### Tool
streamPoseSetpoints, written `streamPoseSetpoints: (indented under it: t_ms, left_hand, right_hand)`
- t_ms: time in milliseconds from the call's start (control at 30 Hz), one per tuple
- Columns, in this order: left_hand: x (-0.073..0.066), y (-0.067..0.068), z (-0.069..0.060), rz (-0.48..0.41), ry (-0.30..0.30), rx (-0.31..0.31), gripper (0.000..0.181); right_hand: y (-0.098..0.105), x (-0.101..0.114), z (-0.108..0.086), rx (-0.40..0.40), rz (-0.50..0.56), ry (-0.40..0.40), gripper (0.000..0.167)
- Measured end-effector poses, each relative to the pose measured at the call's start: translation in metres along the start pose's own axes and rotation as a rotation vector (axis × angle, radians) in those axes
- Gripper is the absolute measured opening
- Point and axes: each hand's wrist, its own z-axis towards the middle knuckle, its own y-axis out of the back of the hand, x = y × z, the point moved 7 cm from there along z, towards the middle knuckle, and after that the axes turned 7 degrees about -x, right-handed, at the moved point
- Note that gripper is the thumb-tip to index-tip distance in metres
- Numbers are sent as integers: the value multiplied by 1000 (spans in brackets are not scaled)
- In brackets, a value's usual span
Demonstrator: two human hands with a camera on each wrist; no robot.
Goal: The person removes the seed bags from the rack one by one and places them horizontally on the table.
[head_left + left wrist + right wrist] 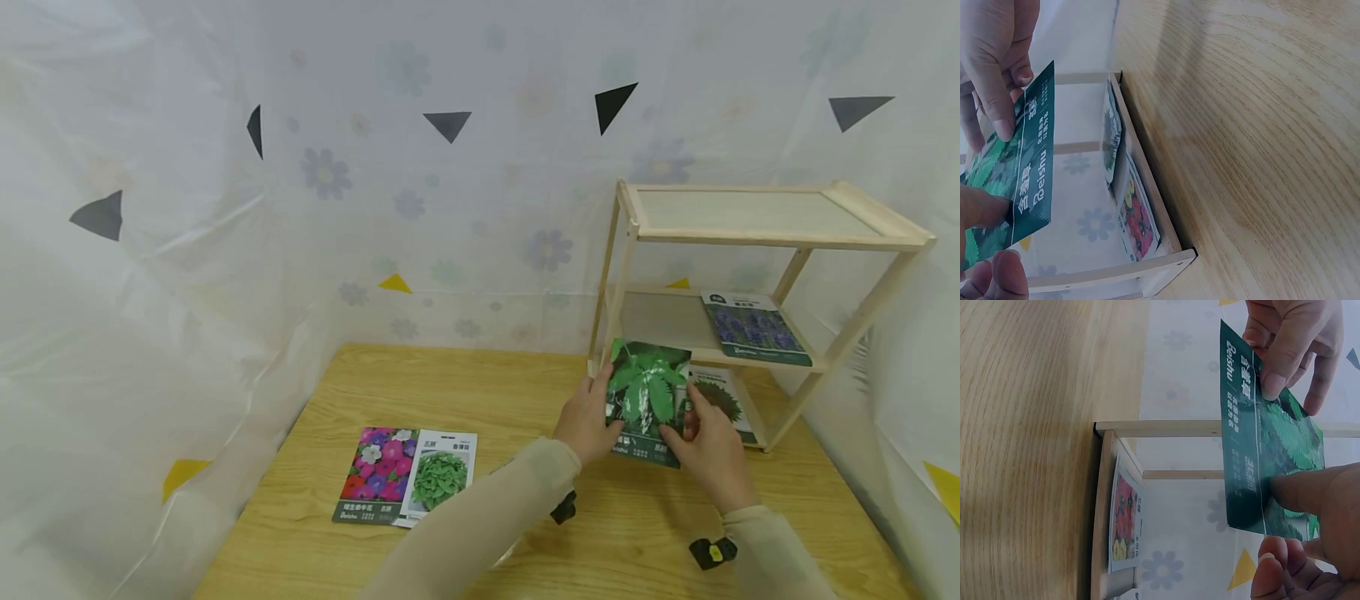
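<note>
In front of the shelf, both hands hold up a green seed packet (pixel 647 396) with a leafy picture. My left hand (pixel 588 421) pinches its left side, thumb on the front. On the opposite side my right hand (pixel 712 454) pinches it, thumb also in front. The left wrist view shows the packet (pixel 1035 156) tilted, between the left hand (pixel 985 212) below and the right hand (pixel 994 56) above. From the right wrist, the packet (pixel 1244 444) appears with its printed band towards the table.
A two-tier wooden shelf (pixel 780 242) stands at the right. A purple-flower packet (pixel 757 329) lies on its middle tier. Packets lie on the bottom tier, one with red flowers (pixel 1125 515). A petunia packet (pixel 386 462) and a green-leaf packet (pixel 442 475) lie on the table (pixel 300 492) at left.
</note>
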Motion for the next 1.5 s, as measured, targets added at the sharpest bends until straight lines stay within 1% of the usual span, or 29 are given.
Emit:
streamPoseSetpoints:
  t_ms: [333, 433, 567, 767, 1000, 1233, 1367, 1500]
  left_hand:
    - [1, 0, -4, 4, -9, -7, 90]
    - [2, 0, -5, 11, -4, -2, 91]
    - [5, -1, -7, 17, 10, 3, 92]
    - [10, -3, -11, 19, 7, 1, 92]
    - [19, -6, -15, 25, 4, 0, 89]
    - [28, -5, -24, 14, 39, 30, 88]
    - [35, -6, -29, 19, 56, 49, 87]
    - [42, -8, -32, 18, 63, 54, 87]
  right_hand:
    - [-1, 2, -4, -7, -5, 0, 79]
    - [-1, 3, -5, -8, -6, 1, 79]
    - [-2, 4, -7, -17, -10, 5, 78]
    - [-5, 5, -10, -19, 4, 15, 78]
    - [-12, 6, -15, 18, 29, 6, 80]
    - [-24, 5, -21, 55, 45, -15, 80]
    - [-31, 7, -24, 75, 60, -14, 80]
    - [-38, 9, -26, 103, 77, -27, 81]
